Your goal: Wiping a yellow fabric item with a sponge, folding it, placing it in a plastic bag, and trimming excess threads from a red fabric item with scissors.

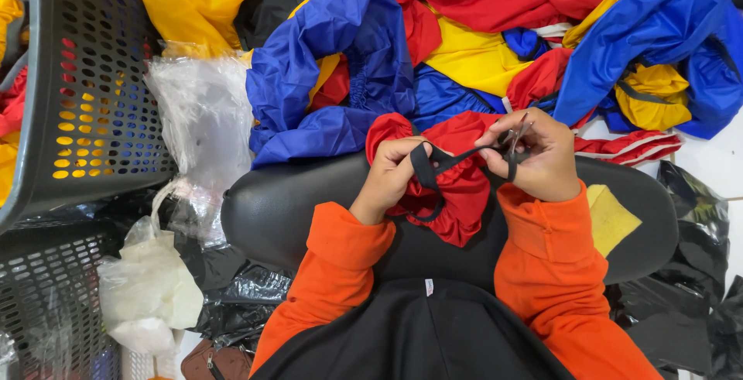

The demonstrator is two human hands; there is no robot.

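Your left hand (391, 175) pinches the one black strap (433, 165) taut over the red cloth (457, 186) on the near black cushion (271, 210), so your right hand (538, 155), closed on small snips (517, 131), can reach it; two grey baskets (93, 94) stand left.

Garment workshop: heaped coloured nylon garments (495, 32), perforated plastic baskets (93, 86).
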